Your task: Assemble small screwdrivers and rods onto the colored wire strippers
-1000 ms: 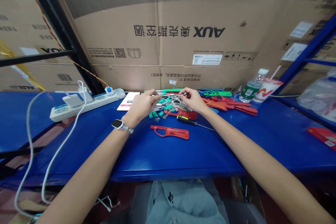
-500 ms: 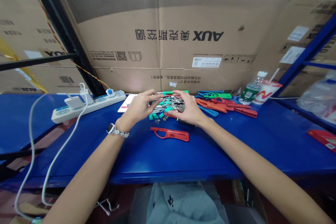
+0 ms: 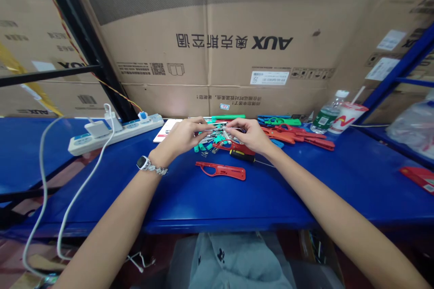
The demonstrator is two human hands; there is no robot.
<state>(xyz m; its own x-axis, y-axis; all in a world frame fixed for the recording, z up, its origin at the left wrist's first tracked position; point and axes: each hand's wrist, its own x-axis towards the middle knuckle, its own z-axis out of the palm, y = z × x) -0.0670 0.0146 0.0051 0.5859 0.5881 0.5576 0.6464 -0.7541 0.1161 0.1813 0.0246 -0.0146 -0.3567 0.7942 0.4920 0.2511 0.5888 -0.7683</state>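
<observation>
Over a pile of small parts, my left hand [image 3: 188,135] is closed in a pinch on one end of a thin wire-like part [image 3: 218,127]. My right hand [image 3: 250,135] pinches the other end, though the part's exact kind is too small to make out. Below them lie green plastic pieces [image 3: 202,147], metal bits and tiny screws [image 3: 205,154]. A red plastic lighter shell half [image 3: 222,170] rests flat nearer the front. Another red casing piece [image 3: 233,146] lies by my right hand, partly covered, with a black-and-yellow screwdriver [image 3: 242,156] beside it.
Red and orange casings [image 3: 298,135] and green and blue ones [image 3: 281,122] are heaped at right. Behind them stand a water bottle [image 3: 327,115] and a paper cup [image 3: 347,117]. A white power strip [image 3: 115,133] with cables is at left; a large carton [image 3: 233,13] backs the table.
My right hand's fingers have come together from a wide curve into a pinch. The thin part now spans both hands, and more of the red casing and screwdriver shows. The view shifted slightly.
</observation>
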